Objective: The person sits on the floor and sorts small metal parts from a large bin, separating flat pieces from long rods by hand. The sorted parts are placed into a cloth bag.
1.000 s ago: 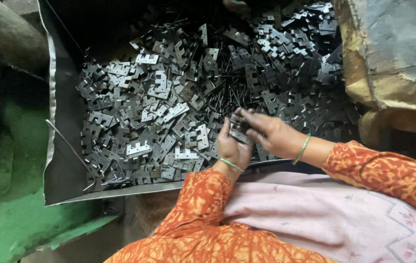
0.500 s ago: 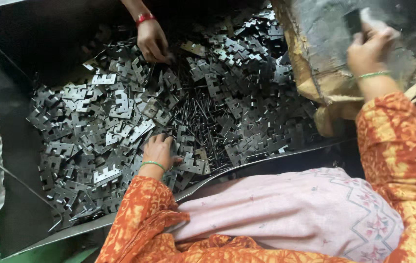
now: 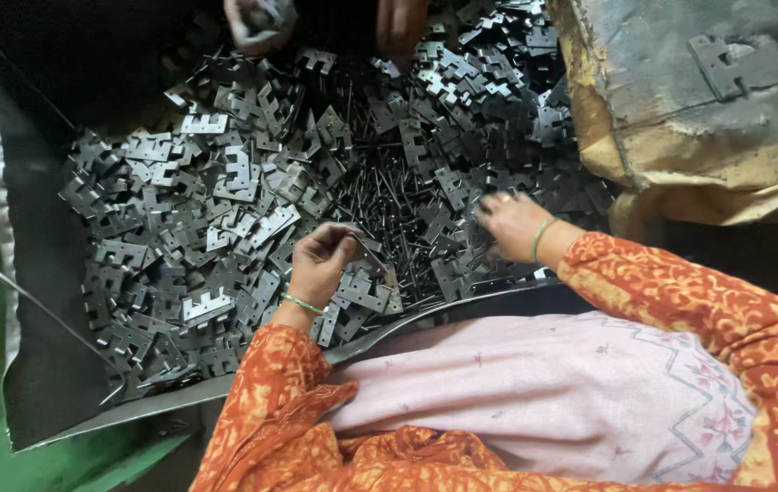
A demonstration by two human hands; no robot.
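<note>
A heap of dark stamped metal plates (image 3: 225, 219) fills a sheet-metal tray (image 3: 52, 383), with thin metal pins (image 3: 380, 191) lying loose in the middle of it. My left hand (image 3: 321, 260) hovers over the near part of the heap, its thumb and fingers pinched on a thin metal pin. My right hand (image 3: 509, 223) lies low on the plates at the right side of the tray, fingers spread and blurred, with nothing clearly in it. Both sleeves are orange patterned cloth.
Another person's two hands (image 3: 261, 18) work at the tray's far edge, one holding plates. To the right stands a block wrapped in worn brown paper (image 3: 680, 155) with one metal plate (image 3: 721, 64) on top. Pink cloth (image 3: 535, 392) covers my lap.
My right hand has come down from the paper-wrapped block to the plates at the tray's right. My left hand has lifted slightly and pinched a pin. The other person's hands shifted to the far edge.
</note>
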